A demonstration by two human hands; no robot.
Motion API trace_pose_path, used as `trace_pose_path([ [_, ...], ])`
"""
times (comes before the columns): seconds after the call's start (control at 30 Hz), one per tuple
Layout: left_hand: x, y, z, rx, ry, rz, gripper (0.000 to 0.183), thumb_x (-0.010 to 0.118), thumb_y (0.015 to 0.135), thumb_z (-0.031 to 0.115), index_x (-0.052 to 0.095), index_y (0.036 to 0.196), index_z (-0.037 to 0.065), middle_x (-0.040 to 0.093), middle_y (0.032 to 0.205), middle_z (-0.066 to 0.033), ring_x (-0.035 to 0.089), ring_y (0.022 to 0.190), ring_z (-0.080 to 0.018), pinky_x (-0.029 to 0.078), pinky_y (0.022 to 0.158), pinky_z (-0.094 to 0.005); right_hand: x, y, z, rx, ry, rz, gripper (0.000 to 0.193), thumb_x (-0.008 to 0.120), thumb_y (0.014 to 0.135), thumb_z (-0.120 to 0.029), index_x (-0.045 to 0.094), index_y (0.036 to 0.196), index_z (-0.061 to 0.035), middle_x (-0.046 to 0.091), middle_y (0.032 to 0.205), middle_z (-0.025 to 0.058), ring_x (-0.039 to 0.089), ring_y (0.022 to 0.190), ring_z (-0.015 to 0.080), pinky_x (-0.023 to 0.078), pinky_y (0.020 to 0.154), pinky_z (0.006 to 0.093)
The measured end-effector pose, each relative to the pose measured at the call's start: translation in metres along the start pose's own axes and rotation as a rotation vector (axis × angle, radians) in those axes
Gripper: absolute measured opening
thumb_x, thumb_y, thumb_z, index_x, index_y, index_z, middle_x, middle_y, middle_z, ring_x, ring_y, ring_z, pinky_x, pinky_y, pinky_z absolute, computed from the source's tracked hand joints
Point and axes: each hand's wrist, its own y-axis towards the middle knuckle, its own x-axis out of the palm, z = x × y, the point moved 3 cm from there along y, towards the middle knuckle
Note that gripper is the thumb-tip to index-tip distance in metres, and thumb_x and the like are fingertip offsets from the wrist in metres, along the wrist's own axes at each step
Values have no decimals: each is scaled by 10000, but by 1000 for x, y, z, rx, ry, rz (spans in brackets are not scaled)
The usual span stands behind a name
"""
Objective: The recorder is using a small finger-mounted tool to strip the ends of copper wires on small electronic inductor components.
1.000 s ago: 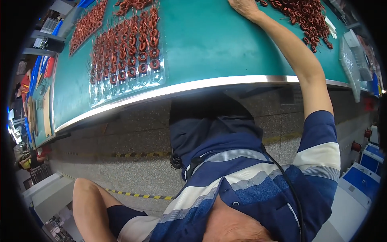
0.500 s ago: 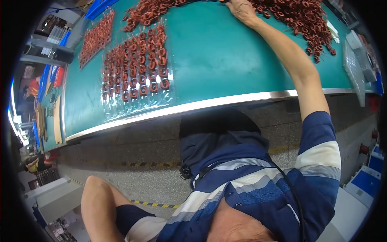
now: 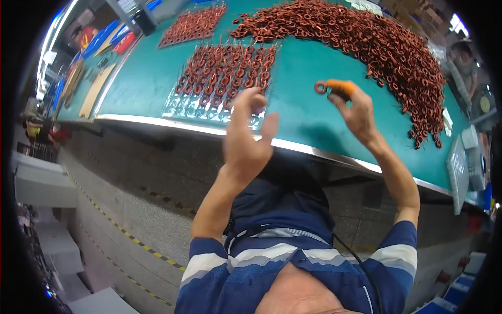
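My right hand (image 3: pixel 358 112), with an orange cover on a finger, is raised over the green table. A small copper-red wire-wound ring coil (image 3: pixel 320 88) is pinched at its fingertips. To its left, my left hand (image 3: pixel 246 138) is up over the table's front edge, slightly blurred. Its thumb stands apart from the bent fingers, and nothing shows between them. Just beyond that hand lies a clear plastic tray (image 3: pixel 180 110) filled with rows of similar ring coils (image 3: pixel 219 73). The left hand covers the tray's near right corner.
A large heap of loose ring coils (image 3: pixel 376 44) curves across the back and right of the green table (image 3: pixel 308 60). A second filled tray (image 3: pixel 193 23) lies at the back left. Clear plastic trays (image 3: pixel 458 167) stand at the right edge. Another person (image 3: pixel 465 68) is at the far right.
My right hand has come back from the far heap toward me with a ring coil. My left hand has risen from beside my body to the table. The view has shifted.
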Motion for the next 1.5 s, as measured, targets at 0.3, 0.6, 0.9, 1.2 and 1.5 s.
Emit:
trace_pose_path([
  [0.3, 59, -29, -18, -424, -857, -448, 280, 516, 999, 225, 491, 1155, -6, 514, 709, -18, 477, 585, -72, 399, 521, -222, 20, -46, -57, -286, -36, -35, 496, 742, 769, -21, 556, 1230, -34, 607, 915, 89, 601, 746, 205, 515, 653, 307],
  [0.6, 50, -33, -10, -444, -830, -423, 286, 546, 986, 220, 514, 1126, -26, 513, 728, -6, 491, 608, -70, 411, 537, -214, 30, -55, -35, 343, 489, -148, 324, 634, 931, -287, 650, 1108, -17, 661, 937, 55, 612, 863, 140, 478, 790, 266],
  [0.9, 53, -34, 1, -474, -820, -456, 301, 514, 999, 208, 568, 1191, -17, 547, 765, -6, 529, 649, -76, 445, 578, -204, 26, -54, -25, 357, 451, -125, 290, 634, 924, -273, 683, 1014, -2, 662, 869, 62, 603, 843, 149, 462, 759, 281],
  [1.2, 57, -37, -15, -668, -968, -294, 206, 559, 967, 175, 625, 1013, -15, 560, 694, 0, 545, 595, -70, 431, 533, -200, 21, -63, -100, -608, -408, 186, 157, 738, 712, -36, 656, 843, -7, 599, 879, 84, 587, 814, 268, 432, 733, 413],
  [1.5, 49, -34, 7, -590, -967, -248, 129, 526, 973, 111, 549, 974, -17, 554, 672, -17, 550, 544, -95, 453, 508, -228, 7, -56, -77, 12, 208, 192, 125, 675, 843, -94, 704, 918, 0, 617, 1016, 98, 587, 911, 186, 466, 752, 306],
])
